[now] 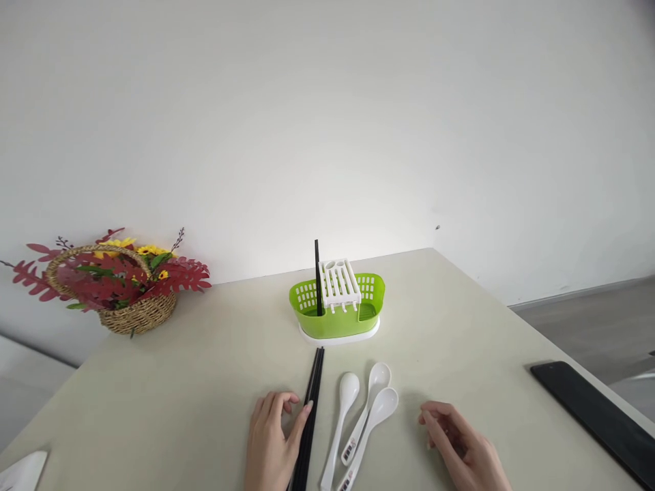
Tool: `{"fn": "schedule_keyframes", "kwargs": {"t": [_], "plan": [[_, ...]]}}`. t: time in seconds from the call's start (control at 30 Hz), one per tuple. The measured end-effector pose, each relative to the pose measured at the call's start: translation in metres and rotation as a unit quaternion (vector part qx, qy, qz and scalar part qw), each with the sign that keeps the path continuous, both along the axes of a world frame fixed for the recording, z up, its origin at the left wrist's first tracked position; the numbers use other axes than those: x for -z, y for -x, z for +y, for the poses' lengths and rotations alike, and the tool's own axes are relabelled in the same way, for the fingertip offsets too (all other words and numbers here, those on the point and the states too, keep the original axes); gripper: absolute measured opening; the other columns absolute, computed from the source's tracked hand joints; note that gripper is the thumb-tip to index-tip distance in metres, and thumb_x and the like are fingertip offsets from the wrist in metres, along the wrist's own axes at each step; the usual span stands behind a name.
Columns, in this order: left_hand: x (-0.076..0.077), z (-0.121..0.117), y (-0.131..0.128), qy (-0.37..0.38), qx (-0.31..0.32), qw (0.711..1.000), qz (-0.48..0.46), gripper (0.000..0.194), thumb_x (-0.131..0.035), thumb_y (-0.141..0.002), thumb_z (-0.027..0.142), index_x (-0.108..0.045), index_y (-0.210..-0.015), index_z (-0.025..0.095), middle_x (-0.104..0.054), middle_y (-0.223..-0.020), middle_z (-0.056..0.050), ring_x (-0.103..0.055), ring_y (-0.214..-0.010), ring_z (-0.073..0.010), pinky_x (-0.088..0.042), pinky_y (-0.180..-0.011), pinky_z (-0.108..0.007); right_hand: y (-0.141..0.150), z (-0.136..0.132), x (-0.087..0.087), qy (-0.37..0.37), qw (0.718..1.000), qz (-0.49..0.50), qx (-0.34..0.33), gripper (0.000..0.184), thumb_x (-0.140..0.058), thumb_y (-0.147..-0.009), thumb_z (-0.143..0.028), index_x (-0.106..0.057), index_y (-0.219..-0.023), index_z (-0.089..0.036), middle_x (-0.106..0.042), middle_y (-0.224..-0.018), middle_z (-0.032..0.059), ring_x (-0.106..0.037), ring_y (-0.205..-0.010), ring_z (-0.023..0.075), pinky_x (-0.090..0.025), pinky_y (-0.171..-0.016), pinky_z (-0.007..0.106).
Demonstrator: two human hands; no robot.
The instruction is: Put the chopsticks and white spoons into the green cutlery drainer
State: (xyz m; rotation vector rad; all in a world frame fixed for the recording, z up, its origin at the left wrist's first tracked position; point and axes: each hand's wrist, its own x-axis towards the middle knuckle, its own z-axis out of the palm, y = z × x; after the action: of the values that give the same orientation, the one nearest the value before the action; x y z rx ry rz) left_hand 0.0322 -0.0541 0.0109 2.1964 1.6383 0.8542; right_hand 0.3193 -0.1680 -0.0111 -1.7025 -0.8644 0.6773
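A green cutlery caddy (338, 315) with a white slotted insert stands on the pale table (205, 382), one black chopstick (317, 276) upright in it. In front lie a bundle of black chopsticks (310, 409) and three white spoons (366, 416). My left hand (271, 440) rests on the table with its curled fingers touching the chopsticks' left side. To the right of the spoons, my right hand (460, 443) lies loosely curled, holding nothing and apart from them.
A wicker basket (134, 310) with red leaves and yellow flowers sits at the table's back left against the wall. A black flat object (593, 412) lies at the right table edge. A white corner (23, 470) shows bottom left.
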Motion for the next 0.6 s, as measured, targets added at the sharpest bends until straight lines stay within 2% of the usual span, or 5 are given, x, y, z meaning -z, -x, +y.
{"fn": "schedule_keyframes", "kwargs": {"t": [0.17, 0.33, 0.47, 0.6], "plan": [[-0.002, 0.000, 0.004, 0.020, 0.000, 1.000, -0.017, 0.039, -0.054, -0.095, 0.062, -0.065, -0.088, 0.025, -0.071, -0.088, -0.007, -0.066, -0.087, -0.0269, -0.056, -0.079, -0.040, -0.001, 0.000, 0.000, -0.004, 1.000, -0.002, -0.010, 0.043, -0.059, -0.089, -0.068, -0.068, -0.090, -0.026, -0.074, -0.081, 0.0018, -0.063, -0.060, 0.0157, -0.050, -0.056, 0.024], [-0.012, 0.004, 0.016, 0.052, 0.000, 0.999, -0.005, 0.040, -0.054, -0.094, 0.063, -0.067, -0.090, 0.026, -0.073, -0.092, -0.008, -0.068, -0.089, -0.0278, -0.058, -0.077, -0.039, -0.001, -0.001, 0.000, -0.007, 1.000, -0.007, -0.019, 0.043, -0.058, -0.090, -0.068, -0.068, -0.090, -0.026, -0.074, -0.079, 0.0027, -0.063, -0.061, 0.0168, -0.050, -0.057, 0.024], [-0.025, 0.008, 0.026, 0.082, -0.010, 0.995, 0.053, 0.033, -0.057, -0.091, 0.056, -0.071, -0.091, 0.027, -0.074, -0.092, -0.006, -0.070, -0.088, -0.0270, -0.056, -0.077, -0.037, -0.001, -0.001, 0.002, -0.009, 1.000, -0.006, -0.017, 0.043, -0.059, -0.090, -0.068, -0.069, -0.091, -0.026, -0.074, -0.080, 0.0032, -0.062, -0.061, 0.0168, -0.050, -0.057, 0.025], [-0.040, 0.009, 0.025, 0.099, -0.033, 0.985, 0.140, 0.020, -0.061, -0.088, 0.043, -0.074, -0.086, 0.028, -0.076, -0.090, -0.004, -0.072, -0.084, -0.0253, -0.052, -0.074, -0.034, -0.002, -0.001, 0.001, -0.001, 1.000, -0.001, -0.022, 0.041, -0.059, -0.090, -0.067, -0.068, -0.091, -0.026, -0.074, -0.081, 0.0024, -0.063, -0.061, 0.0165, -0.050, -0.058, 0.024]]}}
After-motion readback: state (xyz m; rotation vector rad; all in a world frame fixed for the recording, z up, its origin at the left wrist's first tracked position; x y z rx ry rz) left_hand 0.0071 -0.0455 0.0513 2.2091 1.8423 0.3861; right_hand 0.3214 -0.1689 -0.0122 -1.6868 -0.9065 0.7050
